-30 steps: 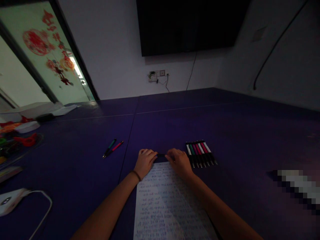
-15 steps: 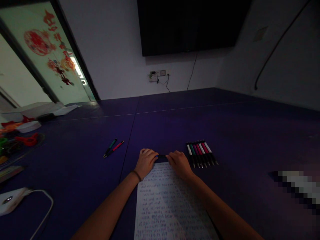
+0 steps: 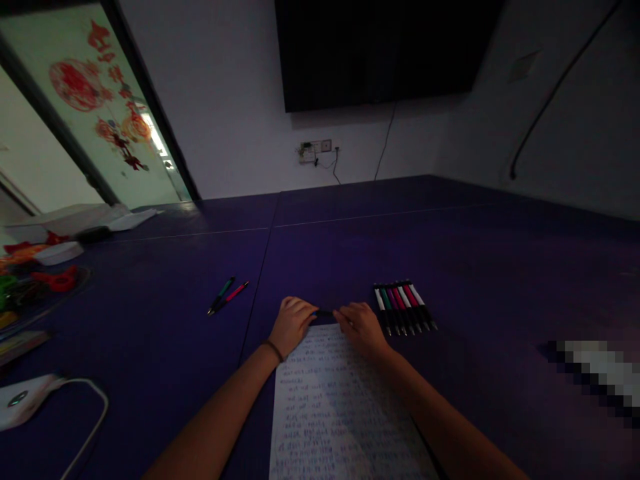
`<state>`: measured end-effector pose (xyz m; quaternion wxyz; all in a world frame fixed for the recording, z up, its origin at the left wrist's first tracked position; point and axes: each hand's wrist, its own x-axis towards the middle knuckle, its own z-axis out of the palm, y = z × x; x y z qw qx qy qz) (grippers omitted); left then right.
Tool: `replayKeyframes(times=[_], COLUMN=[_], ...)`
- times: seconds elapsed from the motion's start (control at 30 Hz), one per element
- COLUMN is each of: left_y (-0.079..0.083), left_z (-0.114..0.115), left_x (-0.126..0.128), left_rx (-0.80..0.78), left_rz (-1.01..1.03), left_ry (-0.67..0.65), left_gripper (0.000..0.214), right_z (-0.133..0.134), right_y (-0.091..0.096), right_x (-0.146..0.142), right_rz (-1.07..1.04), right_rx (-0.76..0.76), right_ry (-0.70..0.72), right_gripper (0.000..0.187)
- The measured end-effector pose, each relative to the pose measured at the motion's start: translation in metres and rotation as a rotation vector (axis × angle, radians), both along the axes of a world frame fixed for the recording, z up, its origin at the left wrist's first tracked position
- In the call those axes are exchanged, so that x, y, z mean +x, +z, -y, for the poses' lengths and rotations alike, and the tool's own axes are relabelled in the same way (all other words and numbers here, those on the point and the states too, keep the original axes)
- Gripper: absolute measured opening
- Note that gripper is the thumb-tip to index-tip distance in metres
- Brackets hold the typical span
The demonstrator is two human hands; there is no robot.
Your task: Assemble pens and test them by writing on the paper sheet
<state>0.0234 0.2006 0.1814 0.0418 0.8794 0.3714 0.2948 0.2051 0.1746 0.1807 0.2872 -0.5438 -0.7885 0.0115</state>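
Both hands meet over the top edge of a handwritten sheet of paper (image 3: 320,400). Between them runs a slim dark pen (image 3: 325,313), mostly hidden by the fingers. My left hand (image 3: 295,323) has its fingers closed on the left end. On the right end, my right hand (image 3: 361,325) pinches with thumb and fingers. Just right of that hand lies a neat row of several pens (image 3: 404,307), with white, green, purple and pink barrels and black grips. Away to the left, a green pen (image 3: 221,295) and a pink pen (image 3: 230,297) lie with their tips close together.
A white device (image 3: 25,400) with a white cable (image 3: 103,400) lies at the near left. Behind it are a white roll (image 3: 59,253), red scissor-like handles (image 3: 61,279) and papers (image 3: 133,219). A blurred-out object (image 3: 600,373) is at the right. A dark screen (image 3: 380,53) hangs on the wall.
My right hand's fingers have shifted slightly on the pen. My left hand and the pens on the table stay where they were.
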Motion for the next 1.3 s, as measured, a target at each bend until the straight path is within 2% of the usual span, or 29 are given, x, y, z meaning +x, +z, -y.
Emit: replayKeyframes(times=[0.17, 0.3, 0.43, 0.5, 0.63, 0.73, 0.8, 0.93, 1.07, 1.2, 1.3], left_y=[0.002, 0.001, 0.000, 0.000, 0.000, 0.001, 0.001, -0.003, -0.005, -0.002, -0.001], left_z=[0.002, 0.004, 0.006, 0.005, 0.004, 0.006, 0.007, 0.011, 0.013, 0.011, 0.007], left_x=[0.002, 0.003, 0.003, 0.003, 0.003, 0.003, 0.003, 0.002, 0.003, 0.004, 0.005], left_rx=[0.016, 0.078, 0.153, 0.159, 0.154, 0.177, 0.222, 0.334, 0.360, 0.337, 0.336], left_rz=[-0.057, -0.121, -0.132, -0.133, -0.165, -0.194, -0.195, -0.126, -0.112, -0.133, -0.167], left_ry=[0.004, -0.039, -0.014, 0.012, 0.019, 0.003, 0.008, 0.126, 0.206, 0.204, 0.208], left_gripper=[0.024, 0.022, 0.021, 0.021, 0.022, 0.021, 0.022, 0.022, 0.014, 0.013, 0.022], right_z=[0.000, -0.001, -0.001, 0.000, 0.002, 0.002, 0.002, 0.001, 0.003, 0.004, 0.004], right_y=[0.004, 0.000, -0.005, -0.003, 0.005, 0.005, 0.002, -0.004, -0.004, -0.002, 0.000], right_x=[0.000, -0.003, -0.005, -0.005, -0.003, -0.003, -0.005, -0.009, -0.010, -0.010, -0.010], right_rz=[0.016, 0.147, 0.080, 0.040, 0.105, 0.166, 0.125, -0.027, -0.080, -0.087, -0.043], right_rx=[0.057, 0.045, -0.064, -0.067, 0.056, 0.051, -0.006, -0.127, -0.156, -0.108, -0.030], right_ry=[0.026, -0.055, -0.124, -0.094, 0.018, 0.009, -0.020, 0.002, 0.003, -0.014, -0.035], right_gripper=[0.022, 0.031, 0.039, 0.036, 0.023, 0.031, 0.037, 0.045, 0.046, 0.042, 0.034])
